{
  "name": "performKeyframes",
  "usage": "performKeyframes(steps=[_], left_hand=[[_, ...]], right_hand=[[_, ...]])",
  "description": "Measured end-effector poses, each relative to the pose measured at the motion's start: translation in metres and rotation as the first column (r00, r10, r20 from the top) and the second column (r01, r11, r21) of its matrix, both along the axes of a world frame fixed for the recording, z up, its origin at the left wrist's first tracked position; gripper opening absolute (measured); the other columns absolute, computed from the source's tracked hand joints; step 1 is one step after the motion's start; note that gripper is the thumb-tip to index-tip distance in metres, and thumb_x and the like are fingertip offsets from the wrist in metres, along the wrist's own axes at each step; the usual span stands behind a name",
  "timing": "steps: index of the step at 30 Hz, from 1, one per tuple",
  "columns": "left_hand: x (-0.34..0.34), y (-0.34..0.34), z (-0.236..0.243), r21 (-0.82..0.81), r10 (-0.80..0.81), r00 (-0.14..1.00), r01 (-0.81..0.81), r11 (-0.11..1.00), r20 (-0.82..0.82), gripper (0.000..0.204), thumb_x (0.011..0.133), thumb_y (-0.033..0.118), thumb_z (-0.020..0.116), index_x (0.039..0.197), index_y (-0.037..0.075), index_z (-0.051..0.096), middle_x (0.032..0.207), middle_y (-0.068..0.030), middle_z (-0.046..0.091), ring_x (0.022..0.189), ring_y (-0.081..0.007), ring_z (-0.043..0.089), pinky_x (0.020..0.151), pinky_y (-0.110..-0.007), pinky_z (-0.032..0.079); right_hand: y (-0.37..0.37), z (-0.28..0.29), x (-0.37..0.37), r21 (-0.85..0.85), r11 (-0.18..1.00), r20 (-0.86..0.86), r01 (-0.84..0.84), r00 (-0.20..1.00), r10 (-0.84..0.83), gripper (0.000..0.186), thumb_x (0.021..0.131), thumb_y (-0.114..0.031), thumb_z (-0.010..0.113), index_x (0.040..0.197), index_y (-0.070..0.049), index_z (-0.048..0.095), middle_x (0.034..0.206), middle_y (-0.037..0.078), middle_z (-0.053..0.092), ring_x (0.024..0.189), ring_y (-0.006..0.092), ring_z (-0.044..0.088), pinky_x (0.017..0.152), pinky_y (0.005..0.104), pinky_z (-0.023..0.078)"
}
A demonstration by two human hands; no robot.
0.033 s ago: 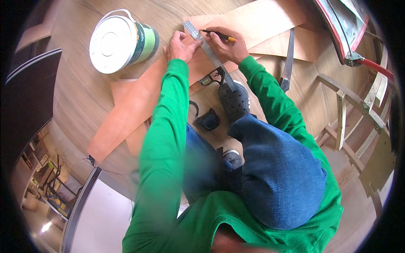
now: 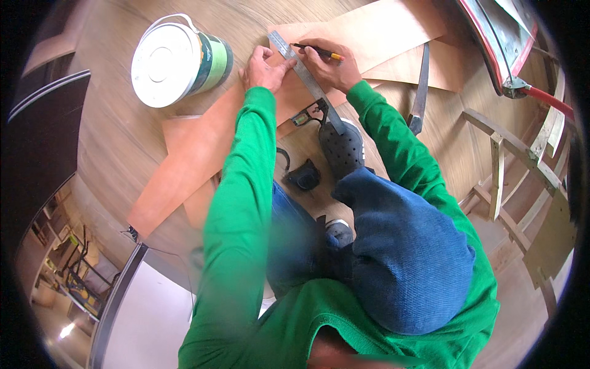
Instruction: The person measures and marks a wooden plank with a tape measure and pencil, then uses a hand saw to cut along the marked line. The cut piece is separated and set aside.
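Observation:
A metal combination square (image 2: 314, 88) lies across a long reddish-brown sheet strip (image 2: 178, 175) on the wooden surface. My left hand (image 2: 263, 72) holds the square's blade down near its far end, thumb on the metal and fingers bent on the strip. In my right hand (image 2: 337, 69) is a dark pencil with a yellow and red end (image 2: 337, 57), its tip beside the blade's edge. The square's head, with a small green level vial, sits nearer me by my dark clog (image 2: 342, 147). Other strips (image 2: 409, 64) cross under and beyond the first.
A lidded paint bucket (image 2: 161, 66) stands at the left. Nearer me is a black tape measure (image 2: 304, 176). On the right lie a long dark tapered tool (image 2: 420, 92), a wooden frame (image 2: 496, 172) and a red-edged object (image 2: 513, 74). A dark panel (image 2: 46, 135) stands far left.

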State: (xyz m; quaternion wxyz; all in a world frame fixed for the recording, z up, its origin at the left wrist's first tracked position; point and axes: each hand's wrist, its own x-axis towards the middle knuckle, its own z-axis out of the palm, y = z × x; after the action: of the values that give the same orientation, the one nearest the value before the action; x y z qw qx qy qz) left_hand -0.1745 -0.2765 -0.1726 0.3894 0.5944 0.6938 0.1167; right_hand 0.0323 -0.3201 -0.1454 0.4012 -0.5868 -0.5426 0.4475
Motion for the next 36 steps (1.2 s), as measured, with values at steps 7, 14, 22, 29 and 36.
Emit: performKeyframes(steps=[7,14,22,29,36], left_hand=[[0.0,0.0,-0.01,0.032,0.006,1.0,-0.006,0.999,-0.002,0.071,0.075,0.054,0.099,0.123,0.012,0.067,0.13,-0.0099,0.076,0.124,-0.0304,0.068,0.118,-0.051,0.036],[-0.002,-0.002,-0.017,0.14,0.018,1.0,-0.019,0.99,0.008,0.076,0.07,0.047,0.104,0.12,0.002,0.07,0.122,-0.0171,0.077,0.112,-0.0313,0.073,0.098,-0.046,0.058],[-0.009,0.003,-0.036,0.113,-0.011,0.996,0.001,0.994,0.091,0.072,0.072,0.041,0.104,0.121,0.0,0.07,0.121,-0.0157,0.076,0.111,-0.0272,0.071,0.098,-0.044,0.058],[-0.021,0.003,-0.037,0.071,-0.007,0.972,-0.01,0.997,0.234,0.071,0.074,0.048,0.102,0.116,0.001,0.07,0.112,-0.0137,0.075,0.105,-0.0271,0.07,0.095,-0.043,0.057],[-0.069,-0.003,0.006,0.061,-0.129,0.99,0.132,0.989,-0.051,0.081,0.082,0.066,0.091,0.124,-0.001,0.073,0.117,-0.0209,0.076,0.109,-0.0355,0.072,0.099,-0.049,0.056]], right_hand=[[0.005,-0.026,0.0,0.035,0.999,-0.006,-0.027,1.0,0.027,0.028,0.104,-0.024,0.072,0.123,-0.007,0.081,0.112,0.014,0.084,0.101,0.024,0.081,0.094,0.0376,0.062],[-0.096,0.051,0.063,-0.213,0.892,0.236,-0.399,0.864,0.444,0.025,0.1,-0.017,0.067,0.116,-0.003,0.081,0.102,0.018,0.08,0.088,0.0308,0.079,0.082,0.0418,0.063],[-0.162,0.024,0.065,-0.269,0.963,0.152,0.025,0.988,0.016,0.03,0.097,-0.009,0.066,0.125,-0.003,0.075,0.101,0.019,0.078,0.093,0.0317,0.078,0.09,0.0428,0.062],[-0.149,-0.002,0.032,-0.184,0.982,0.159,0.04,0.987,-0.011,0.023,0.099,-0.024,0.081,0.11,-0.004,0.077,0.101,0.02,0.078,0.092,0.0389,0.077,0.083,0.0468,0.059],[-0.269,0.029,0.112,-0.117,0.919,0.223,0.377,0.912,-0.345,0.005,0.103,-0.005,0.077,0.107,-0.002,0.077,0.097,0.009,0.076,0.089,0.0157,0.071,0.084,0.0326,0.057]])
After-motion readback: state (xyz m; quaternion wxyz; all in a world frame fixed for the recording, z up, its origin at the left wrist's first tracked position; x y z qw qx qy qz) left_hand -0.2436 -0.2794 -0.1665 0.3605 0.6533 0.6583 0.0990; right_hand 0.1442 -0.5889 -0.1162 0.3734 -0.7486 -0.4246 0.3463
